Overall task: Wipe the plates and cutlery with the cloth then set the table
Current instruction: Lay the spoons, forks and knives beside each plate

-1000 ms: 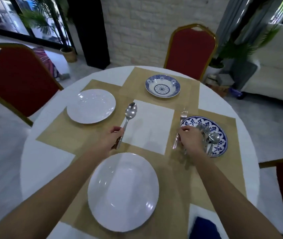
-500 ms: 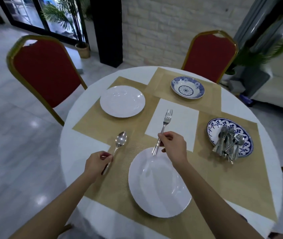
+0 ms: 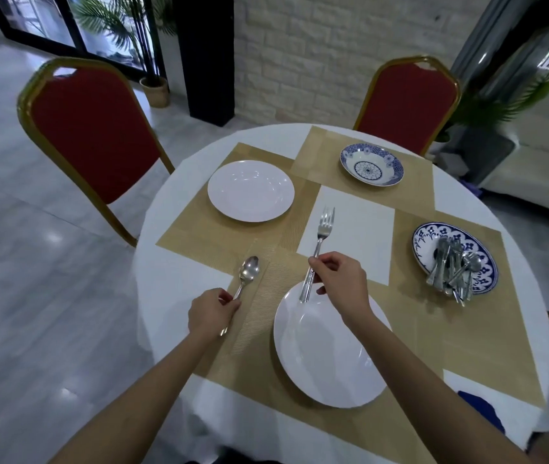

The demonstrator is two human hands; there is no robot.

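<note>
Left hand [image 3: 211,311] fingers curled round a spoon [image 3: 245,281] left of the near white plate [image 3: 328,356]; right hand [image 3: 341,283] pinches a fork [image 3: 320,242] w/ handle end over the plate's far rim.

The left hand [image 3: 213,311] now grips the spoon [image 3: 249,270] out to the left of the near white plate [image 3: 326,363], with the spoon's bowl over the tan placemat [image 3: 259,346]. A second ago it held the spoon nearer the middle of the desk [image 3: 172,262], beside the white square [image 3: 360,236]. The right hand [image 3: 341,283] has left the blue patterned plate [image 3: 423,236] and its heaped cutlery [image 3: 450,266], bringing a fork [image 3: 323,229] across. The fork's handle end is now over the near white plate's far rim, its tines over the white square.
</note>
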